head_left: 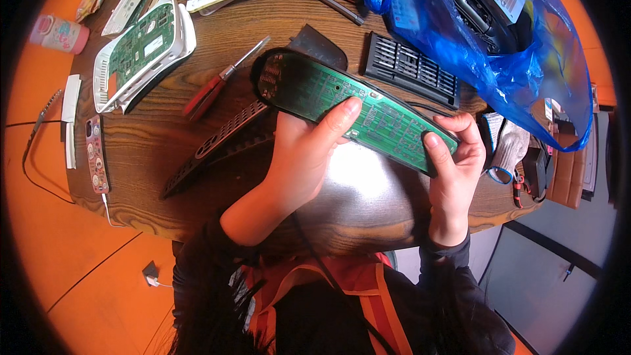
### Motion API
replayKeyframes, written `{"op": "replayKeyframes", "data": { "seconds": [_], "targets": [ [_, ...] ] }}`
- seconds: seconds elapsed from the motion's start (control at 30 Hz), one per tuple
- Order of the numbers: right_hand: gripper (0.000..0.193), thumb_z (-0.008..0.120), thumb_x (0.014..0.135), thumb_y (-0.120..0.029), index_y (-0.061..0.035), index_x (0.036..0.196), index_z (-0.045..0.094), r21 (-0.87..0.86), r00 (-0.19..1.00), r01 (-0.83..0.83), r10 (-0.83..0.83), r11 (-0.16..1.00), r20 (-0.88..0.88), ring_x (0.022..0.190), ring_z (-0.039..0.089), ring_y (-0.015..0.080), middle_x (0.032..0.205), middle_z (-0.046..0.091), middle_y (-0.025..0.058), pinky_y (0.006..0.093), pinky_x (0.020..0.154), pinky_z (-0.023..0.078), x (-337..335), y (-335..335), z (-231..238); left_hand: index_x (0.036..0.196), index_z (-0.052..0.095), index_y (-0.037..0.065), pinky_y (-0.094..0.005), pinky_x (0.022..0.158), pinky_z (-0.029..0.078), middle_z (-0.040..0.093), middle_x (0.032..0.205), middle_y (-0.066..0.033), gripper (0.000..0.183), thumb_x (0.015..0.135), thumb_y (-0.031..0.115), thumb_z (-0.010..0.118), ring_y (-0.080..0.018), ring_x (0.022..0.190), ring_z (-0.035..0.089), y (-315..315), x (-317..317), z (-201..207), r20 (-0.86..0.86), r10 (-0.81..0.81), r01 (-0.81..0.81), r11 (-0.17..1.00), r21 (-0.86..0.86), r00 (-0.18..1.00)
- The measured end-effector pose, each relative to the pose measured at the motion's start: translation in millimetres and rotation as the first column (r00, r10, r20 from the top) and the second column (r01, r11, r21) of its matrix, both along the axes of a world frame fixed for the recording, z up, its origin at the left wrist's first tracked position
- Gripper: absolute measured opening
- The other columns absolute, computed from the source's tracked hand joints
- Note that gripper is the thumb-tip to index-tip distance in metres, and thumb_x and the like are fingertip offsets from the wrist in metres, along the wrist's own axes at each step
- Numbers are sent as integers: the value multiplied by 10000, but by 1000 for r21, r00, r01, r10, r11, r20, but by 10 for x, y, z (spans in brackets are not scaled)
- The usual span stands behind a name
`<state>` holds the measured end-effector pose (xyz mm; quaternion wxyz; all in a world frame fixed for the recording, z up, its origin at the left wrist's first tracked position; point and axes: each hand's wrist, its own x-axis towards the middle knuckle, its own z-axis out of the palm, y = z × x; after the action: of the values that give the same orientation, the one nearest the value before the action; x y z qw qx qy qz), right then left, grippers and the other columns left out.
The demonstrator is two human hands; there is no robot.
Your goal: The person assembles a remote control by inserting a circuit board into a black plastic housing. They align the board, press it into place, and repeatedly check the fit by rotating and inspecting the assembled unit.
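A long green circuit board (368, 108) set in a black rounded casing is held up above the table, slanting from upper left to lower right. My left hand (307, 148) grips its lower edge near the middle, thumb lying on the board. At the right end, my right hand (457, 158) pinches the casing between thumb and fingers. Below and left of the board, a black perforated cover (213, 148) rests on the wooden table (388, 213). A dark flat piece (319, 46) lies just behind the casing.
Left of the cover is a red-handled screwdriver (225, 79). White casings with green boards (144, 46) sit at the far left. Behind the held board are a screwdriver bit case (411, 69) and a blue plastic bag (486, 59) containing a telephone. A phone (96, 154) charges at the left edge; gloves (509, 148) lie right.
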<state>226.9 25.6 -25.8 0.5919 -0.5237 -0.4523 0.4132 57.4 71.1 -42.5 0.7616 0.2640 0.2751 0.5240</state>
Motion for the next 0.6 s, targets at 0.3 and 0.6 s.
{"op": "replayKeyframes", "data": {
  "seconds": [0.3,0.6],
  "targets": [
    [283,655,718,15,-8,959,508,28,997,35,-33,999,-63,818,540,100,899,571,51,221,748,427,-22,16,-8,1126,414,-21,-393,847,446,527,1058,-129,305,824,-47,449,-222,982,533,22,2,-15,-27,-80,81,995,61,996],
    [419,685,668,48,-18,1022,470,21,999,-6,5,1000,44,834,542,112,988,525,67,233,757,437,-14,30,0,1117,423,-13,-393,853,442,526,1062,-121,295,826,-33,464,-220,995,525,33,-1,-22,-38,-67,69,995,68,997]
  ]
}}
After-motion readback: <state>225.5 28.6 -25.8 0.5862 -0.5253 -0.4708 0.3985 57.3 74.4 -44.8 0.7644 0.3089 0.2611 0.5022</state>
